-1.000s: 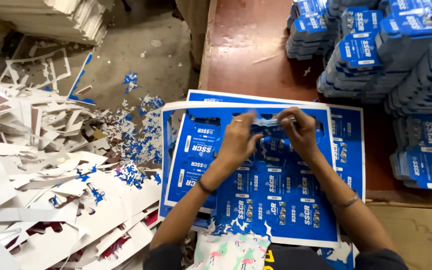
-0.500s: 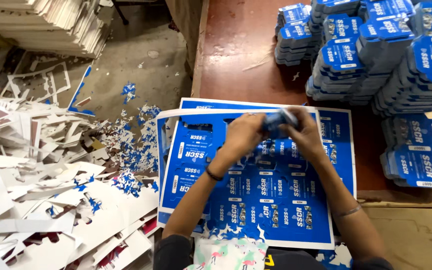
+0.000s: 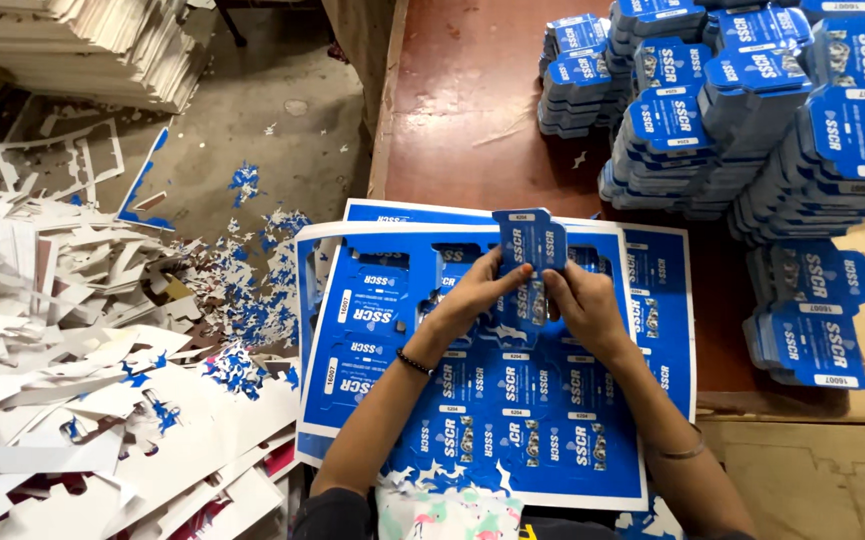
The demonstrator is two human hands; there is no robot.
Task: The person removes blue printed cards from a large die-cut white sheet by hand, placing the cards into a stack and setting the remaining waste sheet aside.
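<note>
My left hand point(image 3: 474, 295) and my right hand point(image 3: 580, 305) together hold a small blue die-cut card piece point(image 3: 529, 240) upright, just above a large blue printed sheet point(image 3: 372, 340). That sheet lies on a stack of similar sheets at the edge of a brown table point(image 3: 462, 110). It shows rows of printed card shapes, and some have been punched out near its top. My left wrist wears a dark bead bracelet, my right forearm a thin bangle.
Tall stacks of punched blue card pieces point(image 3: 752, 110) fill the table's far right, with a lower pile point(image 3: 807, 315) near my right arm. White and blue offcuts point(image 3: 82, 380) heap on the floor at left. White board stacks point(image 3: 72, 40) sit top left.
My hands have lifted the blue card piece clear of the sheet and now hold it upright. The view has shifted slightly, showing more of the stacks at right.
</note>
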